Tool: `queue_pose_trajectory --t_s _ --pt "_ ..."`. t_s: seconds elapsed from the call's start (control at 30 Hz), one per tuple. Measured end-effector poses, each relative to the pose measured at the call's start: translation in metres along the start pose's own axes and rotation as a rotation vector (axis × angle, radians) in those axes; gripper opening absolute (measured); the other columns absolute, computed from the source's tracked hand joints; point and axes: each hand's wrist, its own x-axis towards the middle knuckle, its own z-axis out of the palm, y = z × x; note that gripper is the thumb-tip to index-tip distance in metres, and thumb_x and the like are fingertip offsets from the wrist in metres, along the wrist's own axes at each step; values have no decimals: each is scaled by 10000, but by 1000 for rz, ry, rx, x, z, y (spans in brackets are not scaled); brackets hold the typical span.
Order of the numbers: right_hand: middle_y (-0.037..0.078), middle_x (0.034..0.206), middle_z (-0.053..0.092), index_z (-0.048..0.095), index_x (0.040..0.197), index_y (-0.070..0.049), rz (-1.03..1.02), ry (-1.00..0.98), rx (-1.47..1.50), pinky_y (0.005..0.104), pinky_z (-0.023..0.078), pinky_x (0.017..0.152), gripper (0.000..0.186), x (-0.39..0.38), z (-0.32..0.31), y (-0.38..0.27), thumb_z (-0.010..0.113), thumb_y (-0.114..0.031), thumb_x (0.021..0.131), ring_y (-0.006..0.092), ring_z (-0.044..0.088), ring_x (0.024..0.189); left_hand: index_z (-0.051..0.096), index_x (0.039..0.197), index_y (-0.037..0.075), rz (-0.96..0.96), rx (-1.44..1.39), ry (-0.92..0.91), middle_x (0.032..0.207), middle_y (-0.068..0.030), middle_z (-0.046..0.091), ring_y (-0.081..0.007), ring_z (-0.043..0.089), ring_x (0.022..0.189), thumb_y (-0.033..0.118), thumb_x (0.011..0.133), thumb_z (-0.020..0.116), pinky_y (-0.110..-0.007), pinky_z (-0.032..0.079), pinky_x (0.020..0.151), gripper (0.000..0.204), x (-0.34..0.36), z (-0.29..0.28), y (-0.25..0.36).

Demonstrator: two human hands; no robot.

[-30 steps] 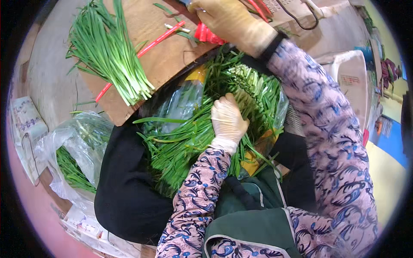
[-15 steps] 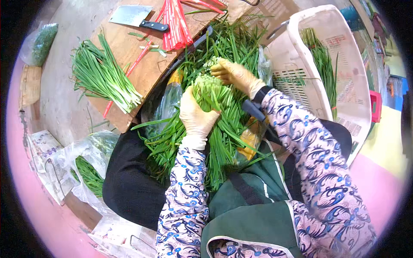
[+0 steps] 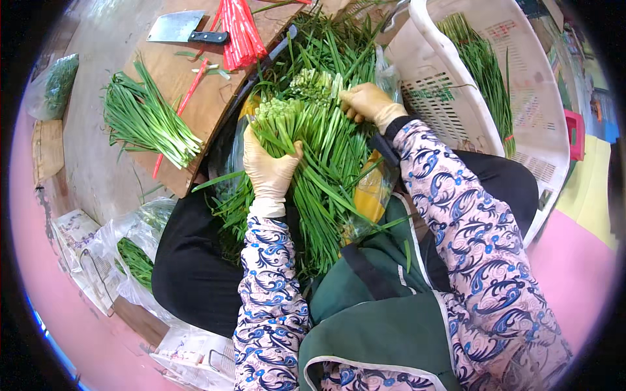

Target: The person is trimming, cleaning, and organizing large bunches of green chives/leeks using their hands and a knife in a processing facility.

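Observation:
In my gloved left hand [image 3: 268, 168] is a thick bunch of garlic chives [image 3: 279, 117], its pale cut ends upward and the green leaves hanging down over my lap. The thumb and fingers wrap round its left side. My right hand [image 3: 373, 105], gloved too, is at the right of the stem ends with its fingers curled in a pinch; what lies between them is hidden. Behind both hands a loose heap of chives [image 3: 339, 49] spreads, with more pale ends [image 3: 314, 85] showing beyond the held bunch.
On the wooden board [image 3: 147, 62] at left lie a chive bunch [image 3: 153, 124], a cleaver [image 3: 176, 27] and red-and-white strips [image 3: 241, 39]. A pale plastic crate [image 3: 450, 107] holding chives [image 3: 479, 68] leans at right. A clear bag of greens [image 3: 135, 260] sits at lower left.
My left hand has moved left with the chive bunch, whose cut ends now spread wider. My right hand has shifted slightly right, from over the ends to beside them, its fingers curled.

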Motion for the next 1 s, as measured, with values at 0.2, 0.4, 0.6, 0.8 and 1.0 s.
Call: queue_pose_trajectory --t_s 0.2,0.4,0.6,0.8,1.0 --pt "245 963 678 706 966 9 -146 149 -534 426 483 903 506 -11 28 -2 662 -459 778 387 643 962 445 1293 6 -23 -62 -3 1126 -131 621 -230 623 999 57 633 816 -341 500 897 759 -1 -7 8" --pt "145 889 692 699 860 -71 -230 92 -88 346 500 779 245 -9 37 -5 638 -275 739 284 648 818 414 1280 17 -148 -343 4 1187 -96 577 -196 593 1050 6 703 774 -333 480 942 680 -3 -25 26" --pt "221 994 684 701 963 -27 -142 234 -221 415 497 866 380 7 59 -19 579 -351 806 352 654 964 414 1279 17 -157 -339 -13 1190 -90 574 -187 589 1049 -18 708 759 -322 477 946 668 -1 -26 19" --pt "240 949 670 679 939 -11 -124 277 -314 470 497 819 502 2 85 -20 601 -497 842 400 643 919 413 1283 8 -217 -360 -34 1180 -92 578 -187 589 1048 -36 701 752 -328 472 953 675 0 -22 21" --pt "202 856 626 630 874 -19 -404 525 -146 426 480 739 256 -19 109 -17 662 -271 839 370 604 794 423 1273 6 -219 -310 -11 1182 -89 570 -180 583 1053 -24 694 766 -318 474 946 674 2 -25 27"
